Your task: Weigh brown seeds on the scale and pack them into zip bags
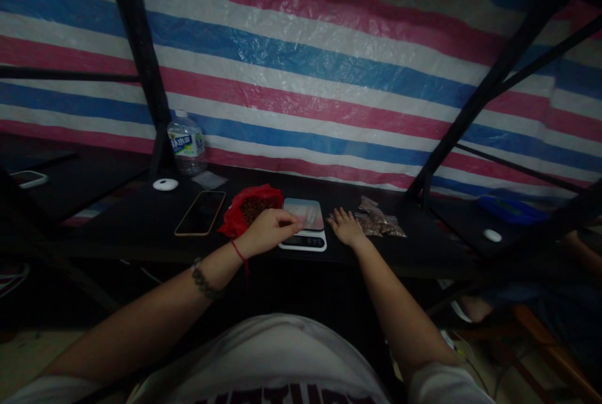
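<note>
Counter point(141, 228) in dim light, where my left hand point(268, 228), pinched closed on what I cannot tell, hovers over the scale point(308, 212) beside a red bag point(249, 206) open within reach, while my right hand point(345, 227) rests flat and empty by small packets point(379, 222).

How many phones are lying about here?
2. One phone lies on the dark table, just left of the red bag; a second phone sits on the far-left surface. Others may be hidden in the dark.
</note>
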{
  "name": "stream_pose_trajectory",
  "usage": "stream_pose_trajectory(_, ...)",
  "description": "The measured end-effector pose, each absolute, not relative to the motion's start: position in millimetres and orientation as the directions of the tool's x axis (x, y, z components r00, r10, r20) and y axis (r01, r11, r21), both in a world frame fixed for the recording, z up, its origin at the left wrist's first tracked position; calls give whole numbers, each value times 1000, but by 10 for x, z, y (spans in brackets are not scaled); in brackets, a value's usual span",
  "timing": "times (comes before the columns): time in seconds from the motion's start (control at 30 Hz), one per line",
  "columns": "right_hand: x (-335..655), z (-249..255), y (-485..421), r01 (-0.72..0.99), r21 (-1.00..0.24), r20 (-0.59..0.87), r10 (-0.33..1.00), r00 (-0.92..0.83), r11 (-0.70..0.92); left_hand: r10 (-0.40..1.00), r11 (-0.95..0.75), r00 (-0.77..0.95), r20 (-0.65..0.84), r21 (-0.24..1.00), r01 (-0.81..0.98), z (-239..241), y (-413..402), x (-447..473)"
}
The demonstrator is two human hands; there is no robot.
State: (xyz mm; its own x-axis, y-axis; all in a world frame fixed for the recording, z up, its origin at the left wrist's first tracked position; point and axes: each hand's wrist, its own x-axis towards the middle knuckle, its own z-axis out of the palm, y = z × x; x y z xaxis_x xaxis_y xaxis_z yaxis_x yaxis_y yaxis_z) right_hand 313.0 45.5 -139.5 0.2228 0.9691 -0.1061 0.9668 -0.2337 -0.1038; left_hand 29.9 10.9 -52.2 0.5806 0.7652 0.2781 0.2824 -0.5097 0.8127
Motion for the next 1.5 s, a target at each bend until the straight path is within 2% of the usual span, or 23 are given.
stream_pose_trajectory(0.2,3067,-1366,442,958,-114,-83,964,253,-262,722,-565,618,312,782,264,-565,135,311)
stream_pose_trajectory(0.3,3062,-1177,374,949,-113,91,948,305,-294,728,-569,607,319,775,275,-565,148,290)
stream_pose_trajectory(0.43,3321,-925,271,902,-127,339,837,430,-413,759,-549,571,313,779,303,-522,167,250)
stream_pose_trajectory(0.5,3527,-893,229,842,-148,339,773,535,-518,764,-550,561,319,776,309,-505,181,239)
stream_pose_trajectory(0.57,3719,-925,197,782,-174,257,738,623,-599,769,-550,552,323,775,312,-507,200,233)
stream_pose_trajectory(0.63,3858,-979,177,759,-194,187,736,650,-621,776,-548,539,327,772,321,-532,230,230)
stream_pose_trajectory(0.73,3929,-1001,171,767,-229,209,739,640,-600,783,-551,524,335,765,334,-589,287,217)
stream_pose_trajectory(0.83,3836,-876,181,792,-326,305,736,605,-516,779,-556,523,346,766,321,-623,335,200)
stream_pose_trajectory(0.87,3764,-804,182,811,-389,349,744,569,-437,780,-554,520,348,770,317,-623,342,197)
stream_pose_trajectory(0.93,3548,-640,167,816,-548,439,768,465,-181,790,-539,498,357,791,289,-604,334,202)
stream_pose_trajectory(1.0,3246,-485,117,682,-722,461,815,352,114,805,-510,460,375,834,212,-564,299,220)
stream_pose_trajectory(1.07,2906,-375,27,438,-850,403,897,181,293,814,-466,435,384,879,96,-512,243,242)
stream_pose_trajectory(1.17,2474,-312,-137,273,-900,341,939,-45,340,808,-387,469,357,921,-34,-440,157,261)
stream_pose_trajectory(1.27,2247,-329,-241,223,-921,300,946,-119,320,789,-332,528,315,941,-66,-409,117,250)
stream_pose_trajectory(1.5,2157,-408,-209,85,-966,251,964,88,244,689,-240,706,163,971,10,-323,92,153)
